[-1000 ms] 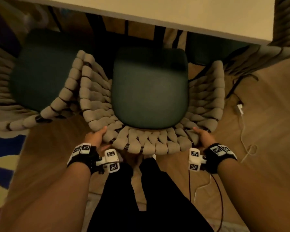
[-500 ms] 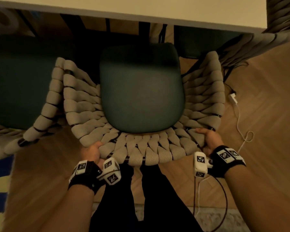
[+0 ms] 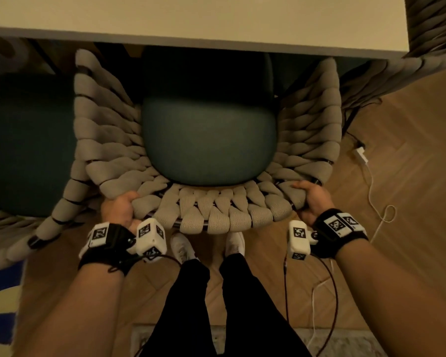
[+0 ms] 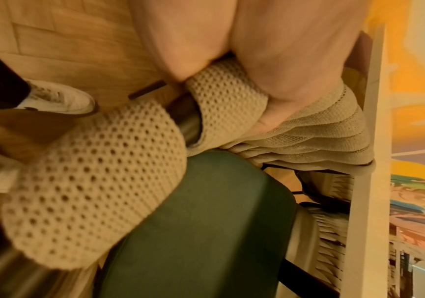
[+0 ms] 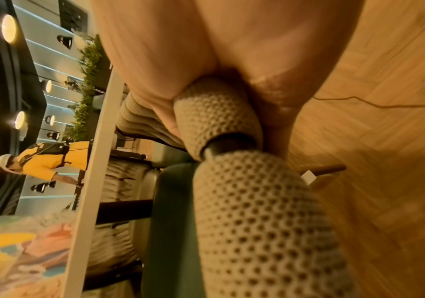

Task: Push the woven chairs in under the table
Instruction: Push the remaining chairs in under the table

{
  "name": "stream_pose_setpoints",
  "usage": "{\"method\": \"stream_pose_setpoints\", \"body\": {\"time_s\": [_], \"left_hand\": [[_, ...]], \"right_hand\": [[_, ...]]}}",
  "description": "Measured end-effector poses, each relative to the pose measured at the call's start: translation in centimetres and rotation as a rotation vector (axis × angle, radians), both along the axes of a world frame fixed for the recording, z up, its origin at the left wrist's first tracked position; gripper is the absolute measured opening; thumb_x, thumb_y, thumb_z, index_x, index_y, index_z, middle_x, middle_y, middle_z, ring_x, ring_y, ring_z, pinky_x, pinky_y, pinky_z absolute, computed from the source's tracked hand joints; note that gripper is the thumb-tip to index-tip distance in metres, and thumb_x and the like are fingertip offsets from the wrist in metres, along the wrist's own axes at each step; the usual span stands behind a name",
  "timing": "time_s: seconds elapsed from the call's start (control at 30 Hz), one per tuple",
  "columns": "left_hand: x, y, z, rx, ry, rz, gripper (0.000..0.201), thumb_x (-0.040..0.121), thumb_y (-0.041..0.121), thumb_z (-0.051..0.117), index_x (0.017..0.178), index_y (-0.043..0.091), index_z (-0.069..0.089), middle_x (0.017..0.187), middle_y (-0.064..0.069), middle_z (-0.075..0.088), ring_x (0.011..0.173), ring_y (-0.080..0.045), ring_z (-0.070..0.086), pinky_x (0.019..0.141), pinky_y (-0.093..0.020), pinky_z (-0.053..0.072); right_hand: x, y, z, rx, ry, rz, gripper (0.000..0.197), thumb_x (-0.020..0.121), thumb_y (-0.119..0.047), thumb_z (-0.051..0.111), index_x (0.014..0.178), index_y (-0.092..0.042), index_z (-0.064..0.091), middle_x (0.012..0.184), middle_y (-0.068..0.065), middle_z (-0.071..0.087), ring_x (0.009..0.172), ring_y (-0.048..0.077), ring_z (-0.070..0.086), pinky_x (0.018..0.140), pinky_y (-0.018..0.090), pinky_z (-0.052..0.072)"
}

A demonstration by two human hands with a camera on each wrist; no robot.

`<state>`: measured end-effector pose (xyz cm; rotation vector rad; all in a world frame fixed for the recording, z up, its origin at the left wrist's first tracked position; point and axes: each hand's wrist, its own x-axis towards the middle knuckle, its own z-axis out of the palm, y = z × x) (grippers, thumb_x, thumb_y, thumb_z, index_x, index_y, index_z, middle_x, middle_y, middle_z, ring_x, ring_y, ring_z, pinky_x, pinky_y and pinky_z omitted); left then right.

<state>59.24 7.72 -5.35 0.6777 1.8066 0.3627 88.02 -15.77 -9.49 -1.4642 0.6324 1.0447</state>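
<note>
A woven chair of thick beige cord with a dark green seat cushion stands in front of me, the front of its seat under the white table. My left hand grips the left of its curved back rim, and my right hand grips the right. In the left wrist view my left hand is curled round a cord loop of the woven chair. The right wrist view has my right hand wrapped round the rim of the woven chair the same way.
A second woven chair with a green seat stands close on the left, touching this one. Another chair's woven back is at the top right. White cables and a plug lie on the wooden floor at right. My feet stand just behind the chair.
The chair has slid forward, so more of its green seat now lies under the table edge. Both hands kept their grip on the back rim and I stepped after it.
</note>
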Motion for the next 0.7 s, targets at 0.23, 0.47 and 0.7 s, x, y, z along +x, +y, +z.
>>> {"method": "stream_pose_setpoints", "body": {"time_s": [0.23, 0.47, 0.7], "left_hand": [[1.1, 5.8, -3.7, -0.052, 0.046, -0.113, 0.038, 0.086, 0.018, 0.06, 0.12, -0.001, 0.059, 0.123, -0.013, 0.061, 0.076, -0.023, 0.061, 0.07, -0.032, 0.054], [2.5, 8.0, -5.3, -0.084, 0.13, -0.152, 0.023, 0.079, 0.02, 0.062, 0.095, 0.004, 0.065, 0.108, -0.016, 0.067, 0.086, -0.031, 0.065, 0.073, -0.04, 0.054], [3.1, 9.0, -3.8, -0.071, -0.033, -0.211, 0.045, 0.094, 0.018, 0.054, 0.136, 0.004, 0.049, 0.137, -0.019, 0.056, 0.067, -0.015, 0.054, 0.075, -0.034, 0.052]], "right_hand": [[1.1, 4.1, -2.2, -0.052, -0.009, 0.016, 0.033, 0.082, -0.002, 0.064, 0.114, -0.01, 0.065, 0.114, 0.015, 0.07, 0.1, 0.035, 0.069, 0.074, 0.044, 0.061], [2.6, 5.8, -2.6, -0.08, -0.019, 0.024, 0.041, 0.081, -0.002, 0.063, 0.121, -0.008, 0.062, 0.117, 0.017, 0.069, 0.1, 0.036, 0.069, 0.073, 0.045, 0.06], [2.4, 7.3, -1.6, -0.108, -0.029, 0.099, 0.036, 0.088, -0.015, 0.063, 0.124, -0.012, 0.061, 0.113, 0.013, 0.07, 0.089, 0.029, 0.07, 0.063, 0.04, 0.061]]}}
